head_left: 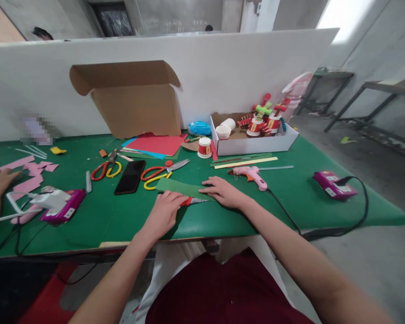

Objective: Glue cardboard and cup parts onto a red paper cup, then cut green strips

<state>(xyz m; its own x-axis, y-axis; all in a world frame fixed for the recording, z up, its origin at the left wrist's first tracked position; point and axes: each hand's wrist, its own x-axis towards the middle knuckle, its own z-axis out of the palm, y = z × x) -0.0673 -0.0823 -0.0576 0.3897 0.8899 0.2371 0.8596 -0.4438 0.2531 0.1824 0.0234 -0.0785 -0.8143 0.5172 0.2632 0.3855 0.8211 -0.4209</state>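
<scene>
A strip of green paper (178,186) lies on the table in front of me. My left hand (167,210) rests on its near left edge, fingers close together and fairly flat, the thumb not clearly seen. At those fingertips lies a red tool with a pointed silver end (190,201); part of it is hidden and its kind is unclear. My right hand (222,192) lies over the strip's right end, fingers spread and pressing flat. Beyond the strip are scissors (178,165) with a red and a yellow handle. A pink glue gun (254,176) lies right of my right hand.
A black phone (130,177) and other scissors (105,170) lie left. Behind are coloured sheets (155,145), a paper cup (204,148) and a box (256,146) of cup crafts. Purple power blocks (335,185) trail cords. Another person's hand (0,182) is far left.
</scene>
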